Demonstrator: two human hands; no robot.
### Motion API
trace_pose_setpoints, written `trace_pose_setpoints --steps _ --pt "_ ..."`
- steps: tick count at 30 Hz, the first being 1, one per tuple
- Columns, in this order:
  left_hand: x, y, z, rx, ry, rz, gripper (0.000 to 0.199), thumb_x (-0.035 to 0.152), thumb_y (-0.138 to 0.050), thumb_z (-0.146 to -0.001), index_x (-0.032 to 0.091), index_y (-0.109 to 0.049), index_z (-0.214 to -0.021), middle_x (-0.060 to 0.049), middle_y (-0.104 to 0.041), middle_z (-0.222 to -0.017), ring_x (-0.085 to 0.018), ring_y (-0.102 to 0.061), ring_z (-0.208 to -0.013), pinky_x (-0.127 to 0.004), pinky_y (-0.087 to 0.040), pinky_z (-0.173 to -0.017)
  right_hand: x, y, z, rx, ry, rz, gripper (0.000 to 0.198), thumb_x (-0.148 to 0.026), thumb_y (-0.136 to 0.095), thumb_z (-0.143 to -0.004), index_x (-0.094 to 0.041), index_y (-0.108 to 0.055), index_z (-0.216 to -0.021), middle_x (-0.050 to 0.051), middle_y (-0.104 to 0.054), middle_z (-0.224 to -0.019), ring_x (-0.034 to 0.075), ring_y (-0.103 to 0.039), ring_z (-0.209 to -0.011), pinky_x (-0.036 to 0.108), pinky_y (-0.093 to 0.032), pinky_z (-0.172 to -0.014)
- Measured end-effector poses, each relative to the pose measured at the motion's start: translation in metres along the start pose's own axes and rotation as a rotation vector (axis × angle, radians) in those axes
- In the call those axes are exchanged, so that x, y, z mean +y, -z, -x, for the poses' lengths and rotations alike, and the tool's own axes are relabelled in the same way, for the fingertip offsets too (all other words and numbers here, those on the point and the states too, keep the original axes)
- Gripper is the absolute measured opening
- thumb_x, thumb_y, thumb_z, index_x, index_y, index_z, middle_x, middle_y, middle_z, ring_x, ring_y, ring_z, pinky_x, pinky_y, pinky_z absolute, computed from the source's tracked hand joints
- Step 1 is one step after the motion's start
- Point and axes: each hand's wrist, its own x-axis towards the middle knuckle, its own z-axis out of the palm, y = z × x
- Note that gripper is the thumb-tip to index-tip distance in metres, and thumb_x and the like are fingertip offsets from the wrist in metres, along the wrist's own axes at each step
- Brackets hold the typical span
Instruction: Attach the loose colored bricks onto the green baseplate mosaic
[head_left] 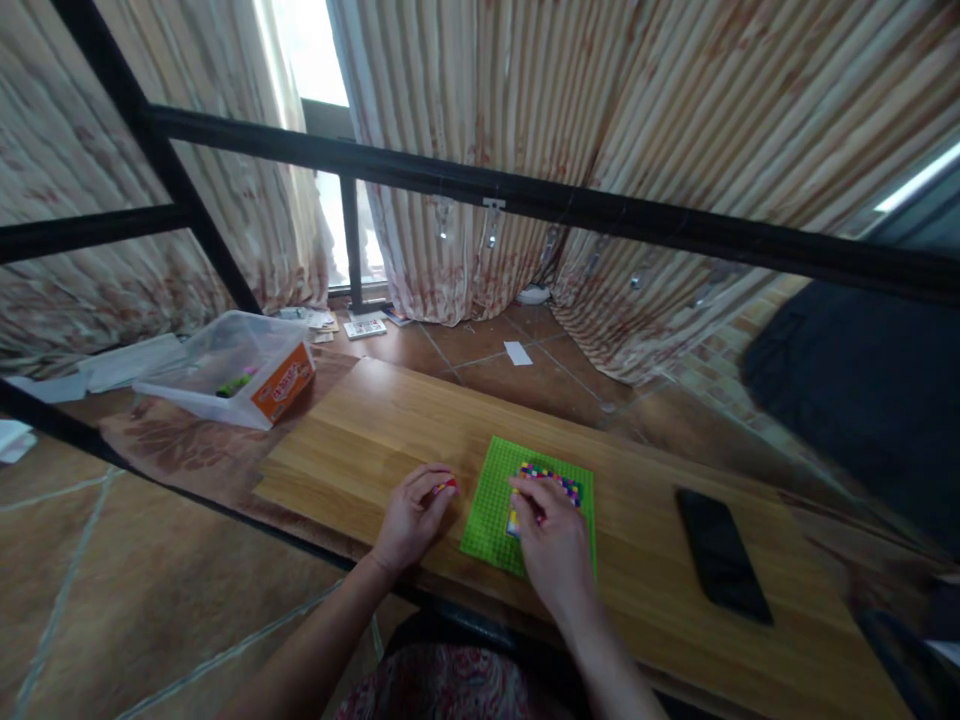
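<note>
A green studded baseplate point(489, 515) lies on the wooden board, with small multicoloured building bricks point(536, 470) set on it in a cluster. Over that cluster is my right hand point(551, 525), its fingertips pinched together and pointing down at the bricks. Whether a brick sits between those fingers I cannot make out. Just left of the baseplate, my left hand point(415, 512) rests near the board, its thumb and fingers closed around a few small bricks point(447, 485), mostly red with a bit of yellow.
A black phone point(721, 555) lies on the wooden board point(360, 430) to the right. At the left stands a clear plastic bin point(217, 355) with an orange label and some green pieces inside. A dark metal rail point(420, 170) crosses in front of patterned curtains. Papers point(365, 328) lie beyond the board.
</note>
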Motion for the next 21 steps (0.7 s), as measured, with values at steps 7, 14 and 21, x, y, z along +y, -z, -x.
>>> trace_pose_setpoints --steps 7,14,21 --pt "-0.003 -0.001 -0.002 -0.013 0.043 0.004 0.013 0.029 -0.061 -0.087 0.02 -0.071 -0.087 -0.008 -0.071 -0.1 -0.018 -0.067 -0.094 -0.034 -0.056 -0.087 0.051 0.037 0.01 0.131 -0.269 -0.073 0.027 -0.04 -0.059 -0.08 -0.02 -0.072 -0.092 0.005 -0.072 -0.088 0.019 -0.065 -0.076 0.034 -0.052 -0.074" --pt "-0.006 -0.001 -0.003 -0.015 0.055 -0.021 0.014 0.032 -0.063 -0.085 0.019 -0.07 -0.087 -0.007 -0.071 -0.1 -0.019 -0.067 -0.094 -0.035 -0.055 -0.088 0.054 0.024 -0.008 0.081 -0.154 0.175 0.023 -0.031 -0.052 -0.082 -0.022 -0.073 -0.086 0.004 -0.071 -0.086 0.018 -0.064 -0.077 0.031 -0.048 -0.074" --pt "-0.002 -0.001 -0.004 -0.016 0.082 -0.023 0.013 0.031 -0.063 -0.085 0.02 -0.071 -0.087 -0.007 -0.07 -0.1 -0.019 -0.066 -0.094 -0.035 -0.055 -0.089 0.058 0.016 -0.015 0.02 -0.067 0.343 0.026 -0.021 -0.046 -0.088 -0.022 -0.072 -0.09 0.005 -0.071 -0.09 0.018 -0.063 -0.085 0.03 -0.046 -0.078"
